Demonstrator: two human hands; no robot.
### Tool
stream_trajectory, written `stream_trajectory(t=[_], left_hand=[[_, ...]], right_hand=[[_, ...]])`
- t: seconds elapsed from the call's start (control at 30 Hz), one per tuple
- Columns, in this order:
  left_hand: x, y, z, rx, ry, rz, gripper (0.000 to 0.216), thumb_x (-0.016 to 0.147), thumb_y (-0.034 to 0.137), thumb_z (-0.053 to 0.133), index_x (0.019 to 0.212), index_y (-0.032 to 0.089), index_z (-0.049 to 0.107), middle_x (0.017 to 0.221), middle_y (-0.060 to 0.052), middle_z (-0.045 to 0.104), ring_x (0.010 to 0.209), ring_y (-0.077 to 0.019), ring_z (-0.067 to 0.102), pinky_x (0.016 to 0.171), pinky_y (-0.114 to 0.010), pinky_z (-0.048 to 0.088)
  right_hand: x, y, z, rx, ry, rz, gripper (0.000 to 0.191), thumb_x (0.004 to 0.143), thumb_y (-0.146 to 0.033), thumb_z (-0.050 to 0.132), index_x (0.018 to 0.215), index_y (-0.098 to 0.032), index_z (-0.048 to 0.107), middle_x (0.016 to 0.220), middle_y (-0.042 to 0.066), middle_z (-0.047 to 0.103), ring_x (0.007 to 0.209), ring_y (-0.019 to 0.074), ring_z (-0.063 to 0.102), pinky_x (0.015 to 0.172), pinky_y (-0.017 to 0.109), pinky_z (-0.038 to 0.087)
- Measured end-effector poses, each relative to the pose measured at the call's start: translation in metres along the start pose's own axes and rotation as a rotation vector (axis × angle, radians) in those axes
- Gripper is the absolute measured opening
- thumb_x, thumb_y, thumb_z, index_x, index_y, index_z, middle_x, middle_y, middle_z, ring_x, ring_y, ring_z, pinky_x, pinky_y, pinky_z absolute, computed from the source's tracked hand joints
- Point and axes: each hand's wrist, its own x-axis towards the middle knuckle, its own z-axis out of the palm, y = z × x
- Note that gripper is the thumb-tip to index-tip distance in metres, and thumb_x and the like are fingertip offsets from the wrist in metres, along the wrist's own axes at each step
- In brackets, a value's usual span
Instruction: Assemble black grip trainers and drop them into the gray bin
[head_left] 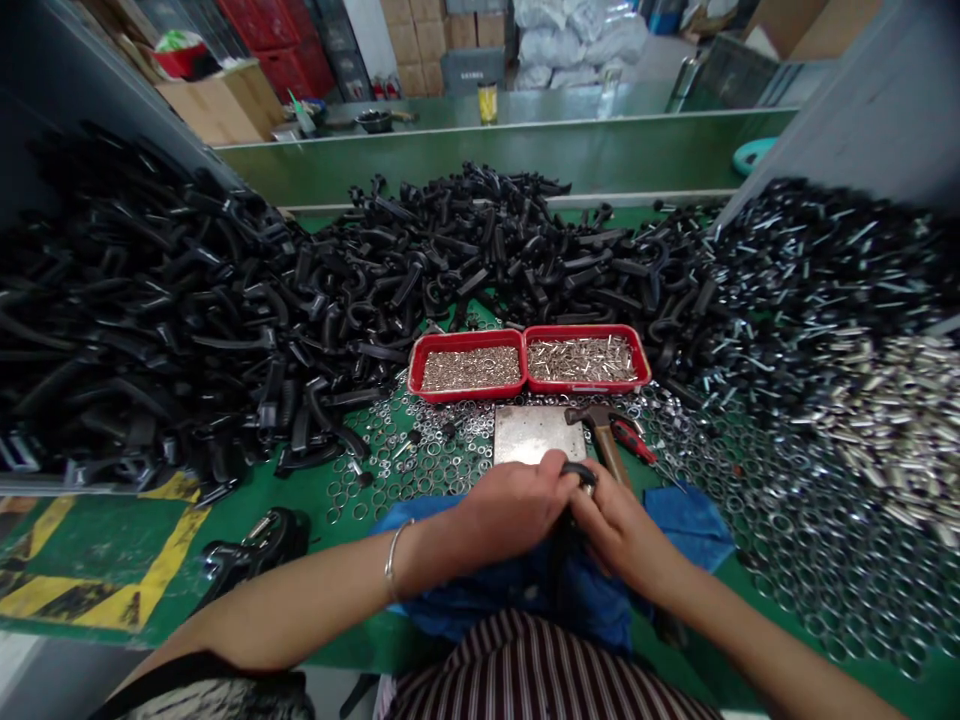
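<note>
My left hand [517, 505] and my right hand [619, 525] meet over a blue cloth [690, 520] at the table's near edge. Both are closed round one black plastic part [579, 472], whose curved end pokes up between the fingers; a small metal ring shows at its tip. A silver bracelet circles my left wrist. Just beyond the hands lies a flat metal plate [536, 432]. A hammer [604, 430] and a red-handled screwdriver [634, 440] rest to its right.
Two red trays [529, 368] of small metal pieces sit behind the plate. A big heap of black plastic parts [300, 280] covers the left and back. Metal rings [405, 450] and pins [885, 420] litter the green table. A green partition [487, 150] stands behind.
</note>
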Motion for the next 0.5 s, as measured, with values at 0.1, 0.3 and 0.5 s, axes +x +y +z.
stream_trajectory(t=[0.1,0.3,0.5], left_hand=[[0.03,-0.029,0.006,0.038,-0.02,-0.05,0.041,0.103,0.042,0.028,0.119,0.017,0.056,0.085,-0.011,0.069,0.075,-0.0248,0.068,0.065,-0.034,0.05],[0.059,-0.059,-0.008,0.232,0.01,0.056,0.042,0.101,0.041,0.038,0.091,0.014,0.068,0.092,-0.013,0.067,0.088,-0.0256,0.065,0.074,-0.035,0.049],[0.12,-0.069,-0.037,0.398,0.139,0.074,0.025,0.095,0.017,0.046,0.099,0.011,0.07,0.097,-0.014,0.07,0.093,-0.0238,0.064,0.079,-0.035,0.046]], right_hand=[[0.036,0.014,-0.014,-0.233,-0.006,-0.014,0.031,0.098,-0.036,0.047,0.119,-0.015,0.055,0.096,0.011,0.07,0.084,0.0228,0.065,0.074,0.032,0.046],[0.095,0.052,-0.08,-0.54,0.28,-0.235,0.024,0.096,-0.027,0.052,0.106,-0.017,0.071,0.097,0.009,0.072,0.093,0.0242,0.059,0.085,0.037,0.043],[0.15,0.062,-0.101,-0.953,0.238,-0.222,0.03,0.094,-0.035,0.055,0.091,-0.015,0.076,0.092,0.014,0.069,0.094,0.029,0.052,0.079,0.038,0.04]])
